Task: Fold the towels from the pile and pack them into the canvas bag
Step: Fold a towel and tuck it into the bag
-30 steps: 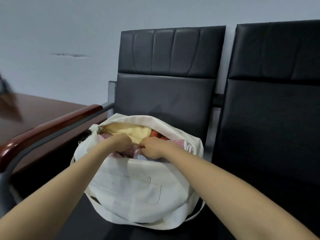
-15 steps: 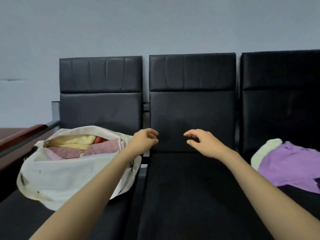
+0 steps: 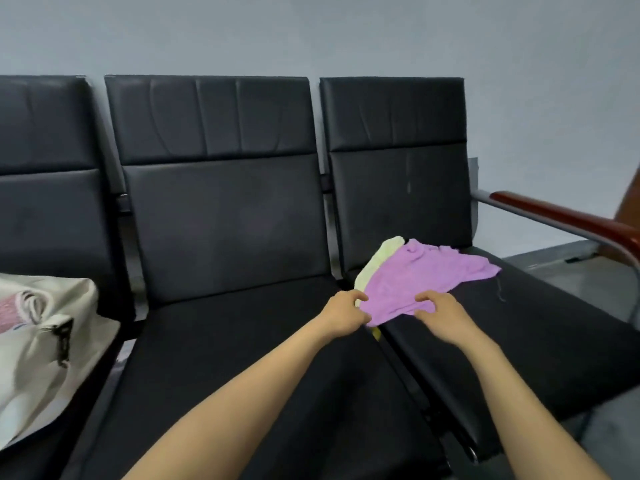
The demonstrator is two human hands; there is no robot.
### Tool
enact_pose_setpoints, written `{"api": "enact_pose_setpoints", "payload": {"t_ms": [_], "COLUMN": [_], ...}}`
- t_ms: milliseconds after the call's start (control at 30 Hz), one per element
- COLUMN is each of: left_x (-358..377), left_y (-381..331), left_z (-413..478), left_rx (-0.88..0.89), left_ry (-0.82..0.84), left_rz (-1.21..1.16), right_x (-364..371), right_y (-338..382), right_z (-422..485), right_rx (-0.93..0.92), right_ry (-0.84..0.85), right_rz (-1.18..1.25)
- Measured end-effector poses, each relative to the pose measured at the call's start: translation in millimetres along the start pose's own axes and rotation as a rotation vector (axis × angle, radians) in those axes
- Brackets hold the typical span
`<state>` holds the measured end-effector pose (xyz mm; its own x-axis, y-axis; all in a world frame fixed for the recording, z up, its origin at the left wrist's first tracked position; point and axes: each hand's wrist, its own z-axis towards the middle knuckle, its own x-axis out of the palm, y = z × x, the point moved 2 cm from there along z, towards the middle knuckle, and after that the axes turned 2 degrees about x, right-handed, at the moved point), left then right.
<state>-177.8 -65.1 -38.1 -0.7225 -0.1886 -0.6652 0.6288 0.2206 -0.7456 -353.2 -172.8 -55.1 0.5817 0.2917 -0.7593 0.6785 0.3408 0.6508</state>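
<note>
**Both hands grip the purple towel**

The canvas bag sits on the left seat with a pink towel inside. On the right seat, the left hand and right hand have their fingers clamped on the near edge of the purple towel. It lies over a yellow towel.

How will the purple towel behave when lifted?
Probably floppy: the purple towel lies wrinkled and bunches where the left hand and right hand pinch it. Likely light, being thin. It may drag the yellow towel beneath it.

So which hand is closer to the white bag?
Left. The left hand grips the purple towel across the middle seat from the canvas bag; the right hand grips it farther right.
</note>
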Motion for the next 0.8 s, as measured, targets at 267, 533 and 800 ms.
{"api": "enact_pose_setpoints", "payload": {"t_ms": [267,533,800], "left_x": [81,111,91], "left_y": [15,40,-13], "left_z": [86,132,96], "left_rx": [0.024,0.099,0.114], "left_ry": [0.034,-0.127,-0.052], "left_rz": [0.199,0.456,-0.704], "right_x": [54,69,45], "right_y": [-55,-71,-59], "right_z": [49,62,51], "right_rx": [0.031,0.001,0.121], "right_ry": [0.065,0.061,-0.408], "right_rz": [-0.187,-0.264,0.182]}}
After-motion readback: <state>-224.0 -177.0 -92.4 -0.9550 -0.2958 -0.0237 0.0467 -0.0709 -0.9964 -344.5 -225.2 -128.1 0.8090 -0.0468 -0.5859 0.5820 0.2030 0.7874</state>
